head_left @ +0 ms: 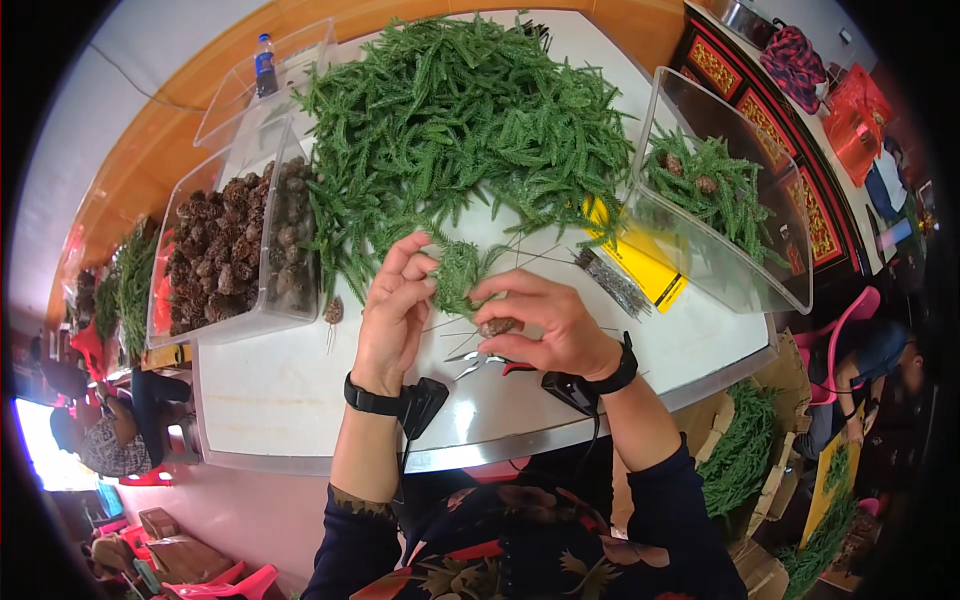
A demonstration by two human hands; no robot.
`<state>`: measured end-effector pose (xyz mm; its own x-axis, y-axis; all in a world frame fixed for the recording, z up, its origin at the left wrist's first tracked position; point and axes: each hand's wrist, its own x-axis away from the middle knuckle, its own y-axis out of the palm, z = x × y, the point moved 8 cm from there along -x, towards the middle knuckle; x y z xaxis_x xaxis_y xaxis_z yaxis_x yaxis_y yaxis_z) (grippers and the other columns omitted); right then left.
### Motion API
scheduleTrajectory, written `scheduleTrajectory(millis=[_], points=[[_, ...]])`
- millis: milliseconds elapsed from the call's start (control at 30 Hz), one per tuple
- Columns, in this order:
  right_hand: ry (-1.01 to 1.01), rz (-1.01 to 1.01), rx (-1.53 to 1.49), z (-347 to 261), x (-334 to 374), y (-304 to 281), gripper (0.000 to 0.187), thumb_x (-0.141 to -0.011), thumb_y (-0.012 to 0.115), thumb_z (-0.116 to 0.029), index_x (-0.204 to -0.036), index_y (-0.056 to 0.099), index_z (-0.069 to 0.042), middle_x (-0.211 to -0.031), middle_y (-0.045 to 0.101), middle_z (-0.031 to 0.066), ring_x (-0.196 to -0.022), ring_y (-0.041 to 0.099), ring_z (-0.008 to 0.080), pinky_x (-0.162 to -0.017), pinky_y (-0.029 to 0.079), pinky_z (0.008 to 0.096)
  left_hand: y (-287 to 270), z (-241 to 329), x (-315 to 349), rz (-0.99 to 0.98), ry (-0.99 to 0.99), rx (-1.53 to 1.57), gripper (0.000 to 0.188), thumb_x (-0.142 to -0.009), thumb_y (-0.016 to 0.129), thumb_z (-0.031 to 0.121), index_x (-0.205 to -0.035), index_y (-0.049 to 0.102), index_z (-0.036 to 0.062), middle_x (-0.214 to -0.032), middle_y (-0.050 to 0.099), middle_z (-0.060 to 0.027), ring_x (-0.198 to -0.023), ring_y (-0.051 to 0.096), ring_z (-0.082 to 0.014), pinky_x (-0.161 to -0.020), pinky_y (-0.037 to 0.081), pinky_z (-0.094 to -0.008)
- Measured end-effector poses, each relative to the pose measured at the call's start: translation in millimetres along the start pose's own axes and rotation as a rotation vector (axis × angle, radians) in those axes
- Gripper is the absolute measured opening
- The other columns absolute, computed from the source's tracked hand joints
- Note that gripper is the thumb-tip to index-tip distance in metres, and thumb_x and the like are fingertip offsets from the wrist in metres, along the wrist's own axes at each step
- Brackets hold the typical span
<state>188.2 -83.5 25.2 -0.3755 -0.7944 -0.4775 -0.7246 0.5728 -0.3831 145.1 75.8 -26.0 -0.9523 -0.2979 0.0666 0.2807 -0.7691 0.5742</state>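
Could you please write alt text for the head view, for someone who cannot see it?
A person's left hand and right hand flank a green sprig over a white table, the right holding a pine cone. Beyond lies a heap of green sprigs, between a clear left bin of cones and a clear right bin of sprigs.

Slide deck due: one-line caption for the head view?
Right hand holding a brown pine cone, left hand by a green sprig, near a heap of greenery.

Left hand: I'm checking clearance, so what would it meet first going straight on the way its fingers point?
Probably the near edge of the green sprig pile, just beyond the left hand, though depth is unclear.
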Motion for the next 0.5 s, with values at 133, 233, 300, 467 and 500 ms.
scheduleTrajectory(millis=[133, 233, 300, 467, 500], points=[[0.038, 0.140, -0.247, 7.3, 0.6, -18.0, 0.023, -0.081, 0.075, -0.005, -0.102, 0.069, 0.000, -0.123, 0.060, 0.0116, -0.075, 0.060, 0.0082, -0.067, 0.050, 0.0227, -2.8, 2.9, -2.8, -0.019, 0.050, 0.033, 0.053, -0.080, 0.048, -0.008, -0.132, 0.045, 0.0009, -0.095, 0.061, 0.0008, -0.086, 0.056, -0.0066, -0.077, 0.044, -0.0194], [0.236, 0.337, -0.591, 30.7, 2.7, -24.7, 0.024, -0.082, 0.074, -0.006, -0.105, 0.069, 0.002, -0.125, 0.059, 0.0130, -0.072, 0.058, 0.0076, -0.069, 0.048, 0.0208, 2.5, 4.0, -0.3, -0.080, 0.029, 0.130, 0.051, -0.079, 0.047, -0.006, -0.129, 0.046, 0.0004, -0.093, 0.060, -0.0004, -0.083, 0.056, -0.0087, -0.075, 0.044, -0.0207], [0.307, 0.289, -0.638, 36.3, 3.9, -17.7, 0.023, -0.083, 0.074, -0.007, -0.104, 0.070, 0.002, -0.126, 0.058, 0.0132, -0.073, 0.058, 0.0076, -0.069, 0.048, 0.0207, 8.2, 4.5, 1.1, -0.110, 0.017, 0.178, 0.050, -0.078, 0.047, -0.005, -0.128, 0.046, 0.0002, -0.092, 0.060, -0.0010, -0.081, 0.055, -0.0097, -0.074, 0.045, -0.0214], [0.550, 0.067, -0.788, 49.9, 11.5, 6.6, 0.022, -0.085, 0.073, -0.007, -0.105, 0.070, 0.002, -0.128, 0.057, 0.0109, -0.081, 0.059, 0.0067, -0.073, 0.049, 0.0209, 5.8, 0.4, -0.3, -0.064, 0.019, 0.214, 0.043, -0.076, 0.046, -0.002, -0.119, 0.049, -0.0006, -0.090, 0.059, -0.0022, -0.079, 0.055, -0.0121, -0.075, 0.045, -0.0226], [0.602, 0.004, -0.814, 50.9, 14.1, 12.8, 0.022, -0.085, 0.073, -0.006, -0.105, 0.070, 0.002, -0.129, 0.057, 0.0095, -0.085, 0.060, 0.0063, -0.075, 0.050, 0.0211, 3.0, -0.5, -0.9, -0.110, 0.025, 0.209, 0.040, -0.076, 0.045, -0.002, -0.116, 0.051, -0.0006, -0.090, 0.059, -0.0020, -0.079, 0.055, -0.0119, -0.076, 0.045, -0.0227]])
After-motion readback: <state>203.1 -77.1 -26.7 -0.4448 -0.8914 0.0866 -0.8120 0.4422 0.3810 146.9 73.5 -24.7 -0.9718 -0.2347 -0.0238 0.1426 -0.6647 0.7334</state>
